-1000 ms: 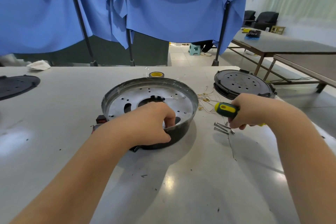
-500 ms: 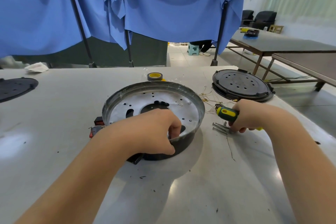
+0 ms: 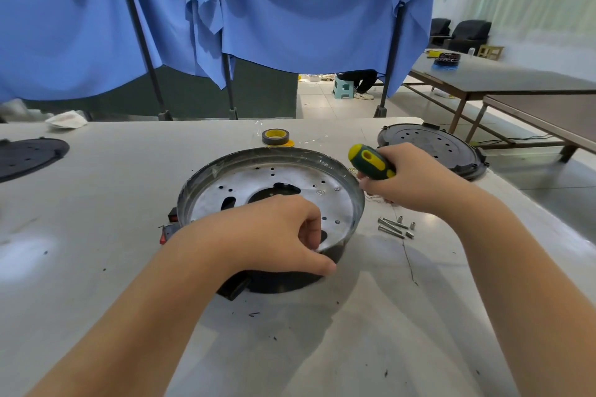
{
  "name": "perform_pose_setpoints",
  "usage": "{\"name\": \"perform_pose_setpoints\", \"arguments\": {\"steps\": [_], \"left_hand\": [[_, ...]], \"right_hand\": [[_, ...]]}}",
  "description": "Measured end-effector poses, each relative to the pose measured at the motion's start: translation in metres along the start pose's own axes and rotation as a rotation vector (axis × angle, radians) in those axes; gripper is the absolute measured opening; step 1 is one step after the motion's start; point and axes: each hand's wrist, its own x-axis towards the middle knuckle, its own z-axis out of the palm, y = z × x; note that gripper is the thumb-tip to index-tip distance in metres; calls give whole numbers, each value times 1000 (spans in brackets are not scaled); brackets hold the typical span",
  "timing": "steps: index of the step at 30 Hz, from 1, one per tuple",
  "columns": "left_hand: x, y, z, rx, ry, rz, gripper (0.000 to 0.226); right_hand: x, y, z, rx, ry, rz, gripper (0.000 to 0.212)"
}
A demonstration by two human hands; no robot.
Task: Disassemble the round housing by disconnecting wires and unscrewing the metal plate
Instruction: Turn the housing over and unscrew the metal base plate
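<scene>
I look down from my head camera at a pale desk [image 3: 96, 235]. The round housing [image 3: 271, 213], a dark shallow bowl with a grey rim, sits near the middle of it. Inside lies the metal plate [image 3: 258, 184], silver, dotted with small holes and with a dark cut-out at its centre.

My left hand [image 3: 271, 235] grips the near rim of the housing: the fingers [image 3: 309, 229] curl over the edge into the bowl and the thumb presses against the dark outer wall.

My right hand [image 3: 409, 177] is just right of the housing, fingers wrapped round the green and yellow handle of a screwdriver [image 3: 371, 162]. The handle's butt end points up and left over the rim; the shaft is hidden behind my hand.

On the desk right of the housing lie loose screws [image 3: 392, 226] with a few small spacers. A tangle of thin wires [image 3: 377, 198] shows under my right hand. A roll of tape [image 3: 275, 137] sits behind the housing, and a black round cover [image 3: 432, 145] lies further right. Blue cloth [image 3: 290, 10] hangs beyond the desk.
</scene>
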Motion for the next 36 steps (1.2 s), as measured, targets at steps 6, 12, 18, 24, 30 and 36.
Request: {"name": "perform_pose_setpoints", "arguments": {"steps": [6, 12, 18, 24, 30, 36], "left_hand": [[1, 2, 0, 7, -3, -18, 33], [5, 7, 5, 26, 75, 57, 27], [5, 10, 9, -22, 48, 113, 38], [4, 18, 12, -126, 42, 157, 44], [1, 24, 6, -129, -72, 204, 32], [-13, 19, -13, -124, -253, 124, 31]], "right_hand": [[-3, -7, 2, 37, -117, 38, 16], [-5, -15, 6, -10, -158, 72, 8], [-11, -24, -3, -49, -327, 143, 9], [-19, -31, -16, -97, -549, 185, 17], [-20, -27, -23, 34, -510, 159, 16], [-19, -23, -25, 65, -499, 145, 21]]}}
